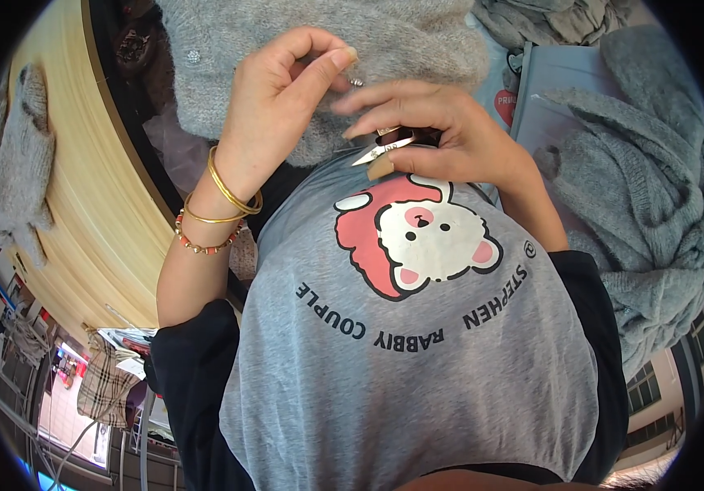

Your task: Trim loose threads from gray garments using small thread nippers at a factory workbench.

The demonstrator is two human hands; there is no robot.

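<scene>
My left hand (282,90) is raised over a fuzzy grey knitted garment (327,49), its thumb and forefinger pinched together near a small metal bit (356,82). Two gold bangles and a bead bracelet (217,209) ring that wrist. My right hand (438,131) sits just to the right and holds small metal thread snips (380,149), blades pointing left toward the left hand. Both hands hover above my grey shirt with a cartoon animal print (417,237). What the left fingers pinch is too small to make out.
A pale wooden tabletop (82,188) curves along the left with a grey knit piece (12,155) lying on it. More grey knitwear (646,204) is heaped at the right beside a grey-blue folder (552,90). A plaid bag (106,376) sits at lower left.
</scene>
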